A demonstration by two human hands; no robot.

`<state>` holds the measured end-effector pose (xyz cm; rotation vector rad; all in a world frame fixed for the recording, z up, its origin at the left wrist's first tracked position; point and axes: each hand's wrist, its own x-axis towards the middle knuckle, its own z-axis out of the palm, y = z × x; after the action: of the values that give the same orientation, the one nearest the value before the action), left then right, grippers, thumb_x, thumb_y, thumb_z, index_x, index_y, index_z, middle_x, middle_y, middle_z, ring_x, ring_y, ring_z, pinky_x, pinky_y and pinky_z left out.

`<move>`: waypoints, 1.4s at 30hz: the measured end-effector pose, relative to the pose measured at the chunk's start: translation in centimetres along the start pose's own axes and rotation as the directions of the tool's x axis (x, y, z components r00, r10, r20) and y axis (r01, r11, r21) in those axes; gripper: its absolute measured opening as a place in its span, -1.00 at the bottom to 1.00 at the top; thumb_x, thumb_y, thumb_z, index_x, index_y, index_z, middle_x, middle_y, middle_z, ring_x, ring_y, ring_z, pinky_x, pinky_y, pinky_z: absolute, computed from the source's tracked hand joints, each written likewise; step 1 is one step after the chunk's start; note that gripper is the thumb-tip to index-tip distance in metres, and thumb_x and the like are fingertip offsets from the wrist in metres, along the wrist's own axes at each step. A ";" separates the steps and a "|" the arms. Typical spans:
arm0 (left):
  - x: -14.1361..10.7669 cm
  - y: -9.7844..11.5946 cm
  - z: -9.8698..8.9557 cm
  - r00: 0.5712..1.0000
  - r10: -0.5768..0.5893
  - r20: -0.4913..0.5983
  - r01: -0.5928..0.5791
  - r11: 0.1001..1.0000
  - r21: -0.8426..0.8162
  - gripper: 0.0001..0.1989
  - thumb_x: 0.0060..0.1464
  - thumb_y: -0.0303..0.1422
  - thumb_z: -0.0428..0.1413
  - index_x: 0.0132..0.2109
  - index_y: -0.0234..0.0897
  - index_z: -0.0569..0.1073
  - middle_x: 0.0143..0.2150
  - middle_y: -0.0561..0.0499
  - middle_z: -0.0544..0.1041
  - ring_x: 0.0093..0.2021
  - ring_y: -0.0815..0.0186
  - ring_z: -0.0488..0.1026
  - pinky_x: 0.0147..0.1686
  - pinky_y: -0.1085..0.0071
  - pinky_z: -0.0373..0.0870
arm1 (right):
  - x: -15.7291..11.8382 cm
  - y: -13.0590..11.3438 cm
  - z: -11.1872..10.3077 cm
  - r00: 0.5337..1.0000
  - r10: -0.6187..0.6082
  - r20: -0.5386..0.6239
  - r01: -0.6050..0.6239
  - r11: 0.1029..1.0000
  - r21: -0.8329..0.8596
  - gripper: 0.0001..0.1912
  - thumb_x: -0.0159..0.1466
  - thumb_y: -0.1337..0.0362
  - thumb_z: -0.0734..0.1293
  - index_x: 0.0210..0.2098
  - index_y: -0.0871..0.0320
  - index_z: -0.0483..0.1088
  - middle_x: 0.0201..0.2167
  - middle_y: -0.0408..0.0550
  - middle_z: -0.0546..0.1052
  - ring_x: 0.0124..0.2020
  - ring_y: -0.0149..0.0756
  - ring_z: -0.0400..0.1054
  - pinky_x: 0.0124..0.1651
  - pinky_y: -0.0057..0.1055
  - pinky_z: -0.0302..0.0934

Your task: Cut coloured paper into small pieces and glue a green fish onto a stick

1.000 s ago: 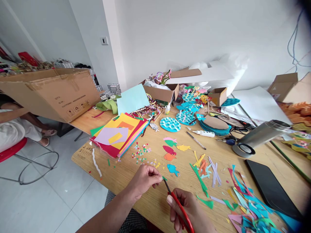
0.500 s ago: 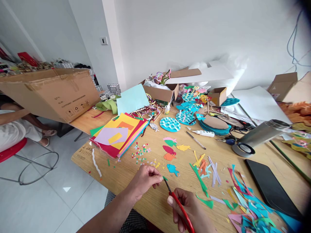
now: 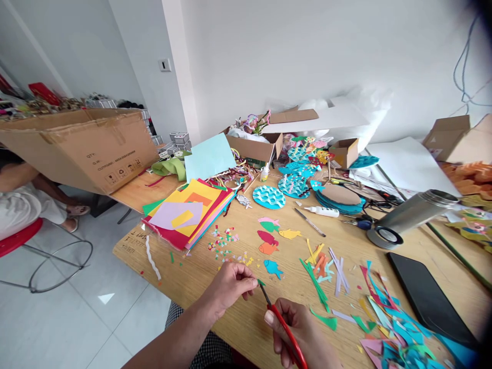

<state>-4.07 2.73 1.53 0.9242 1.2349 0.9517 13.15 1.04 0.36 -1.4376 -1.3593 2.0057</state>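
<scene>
Pinched between the thumb and fingers of my left hand [image 3: 236, 284] is a small green paper piece [image 3: 261, 282]. My right hand [image 3: 294, 328] grips red-handled scissors [image 3: 282, 323], whose blade tips meet the green piece. Just beyond my hands lie paper fish cut-outs: a blue fish [image 3: 273, 269], an orange fish [image 3: 268, 248], a yellow fish [image 3: 289, 233] and several others. Tiny paper bits [image 3: 225, 243] are scattered left of the fish. To the right are green strips [image 3: 315, 284] and a heap of coloured scraps [image 3: 407, 333].
Coloured sheets [image 3: 180, 207] are stacked at the left. Behind the fish stand blue wavy discs [image 3: 269, 197] and a glue bottle [image 3: 322, 211]. A steel flask [image 3: 418, 215] and a black phone [image 3: 430, 297] lie right. A seated person [image 3: 23, 195] is partly hidden by a large carton [image 3: 84, 148].
My hands, the scissors and the green piece stay almost in the same place. The seated person's arm at the far left has shifted slightly.
</scene>
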 end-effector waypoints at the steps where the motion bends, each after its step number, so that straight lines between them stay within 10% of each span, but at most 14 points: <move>1: 0.0 0.0 0.0 1.000 0.001 0.002 -0.001 1.000 0.002 -0.80 -0.20 -0.28 0.16 -0.47 -0.37 0.42 -0.60 0.06 0.40 -0.56 0.39 0.31 -0.54 0.46 0.24 | 0.0 0.0 0.0 1.000 0.001 -0.001 -0.001 1.000 -0.007 -0.48 0.00 -0.16 0.38 -0.51 0.13 0.15 -0.79 -0.28 0.39 -0.84 -0.56 0.18 -0.80 -0.67 -0.03; 27: 0.3 0.3 0.5 0.999 0.006 0.039 -0.011 0.992 0.125 -0.83 -0.18 -0.30 0.14 -0.50 -0.35 0.42 -0.60 0.09 0.37 -0.56 0.42 0.29 -0.53 0.48 0.25 | -0.7 0.5 -0.4 1.000 0.018 -0.008 -0.018 1.000 -0.004 -0.45 0.02 -0.24 0.31 -0.50 0.12 0.14 -0.79 -0.27 0.36 -0.84 -0.56 0.14 -0.77 -0.64 -0.13; 42: 0.2 -1.3 3.8 0.977 -0.104 0.187 0.059 0.971 0.232 -0.85 -0.21 -0.32 0.13 -0.51 -0.35 0.42 -0.61 0.10 0.38 -0.56 0.40 0.31 -0.53 0.47 0.23 | -3.5 5.2 -1.4 0.994 0.016 -0.107 -0.017 1.000 -0.010 -0.43 0.04 -0.30 0.25 -0.54 0.12 0.14 -0.83 -0.29 0.27 -0.84 -0.58 0.02 -0.71 -0.58 -0.25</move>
<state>-0.15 2.24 0.67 1.1096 1.2165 0.6450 17.17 -3.26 -2.07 -1.5422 -1.3197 1.9051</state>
